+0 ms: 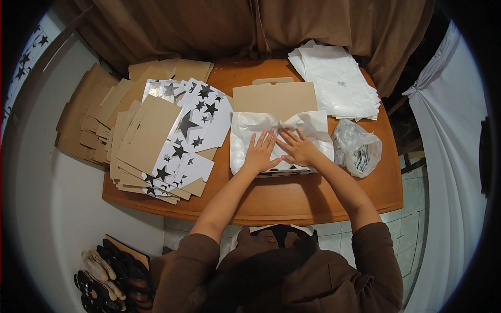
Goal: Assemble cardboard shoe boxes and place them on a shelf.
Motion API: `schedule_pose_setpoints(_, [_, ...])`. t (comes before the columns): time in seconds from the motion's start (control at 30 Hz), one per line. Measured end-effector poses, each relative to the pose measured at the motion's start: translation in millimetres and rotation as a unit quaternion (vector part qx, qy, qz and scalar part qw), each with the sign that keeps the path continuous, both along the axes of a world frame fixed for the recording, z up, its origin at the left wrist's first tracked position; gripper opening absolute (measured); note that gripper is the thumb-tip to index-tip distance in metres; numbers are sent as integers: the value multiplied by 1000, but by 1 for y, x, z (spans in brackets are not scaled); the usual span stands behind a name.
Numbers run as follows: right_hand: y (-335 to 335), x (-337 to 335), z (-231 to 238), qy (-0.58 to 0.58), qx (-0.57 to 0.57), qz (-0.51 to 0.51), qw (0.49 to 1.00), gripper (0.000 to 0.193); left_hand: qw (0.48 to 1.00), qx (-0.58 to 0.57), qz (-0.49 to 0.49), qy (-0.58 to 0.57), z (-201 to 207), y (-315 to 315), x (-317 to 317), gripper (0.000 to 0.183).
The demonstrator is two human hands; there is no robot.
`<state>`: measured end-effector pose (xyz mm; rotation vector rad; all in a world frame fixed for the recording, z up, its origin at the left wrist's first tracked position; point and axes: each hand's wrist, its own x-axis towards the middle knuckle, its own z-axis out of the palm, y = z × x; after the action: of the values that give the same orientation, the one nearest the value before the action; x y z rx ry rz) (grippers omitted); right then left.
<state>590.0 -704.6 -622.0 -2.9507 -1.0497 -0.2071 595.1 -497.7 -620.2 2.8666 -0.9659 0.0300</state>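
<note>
In front of me an open cardboard box [274,99] stands on the wooden table, its brown lid raised at the back. White tissue paper [242,130] lines it and spills over the sides. My left hand [261,153] lies flat on the paper with fingers spread. Beside it my right hand [300,148] presses on the paper too, fingers stretched out and the thumbs close together. Below my hands, a strip of the box's patterned front edge [287,172] shows. Whatever lies under the paper is hidden.
Flat cardboard pieces [148,128] and white star-printed sheets [198,120] are stacked on the left. White paper sheets [336,78] lie at the back right. A clear plastic bag [360,148] of small items sits right of the box. Shoes [112,276] stand on the floor, lower left.
</note>
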Motion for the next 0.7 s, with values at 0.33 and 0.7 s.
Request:
schedule_pose_setpoints(0.33, [12, 18, -7, 206, -98, 23, 973, 94, 959, 211, 70, 175, -16, -8, 13, 119])
schedule_pose_setpoints(0.7, [21, 15, 10, 326, -197, -121, 917, 110, 911, 213, 128, 329, -34, -12, 28, 129])
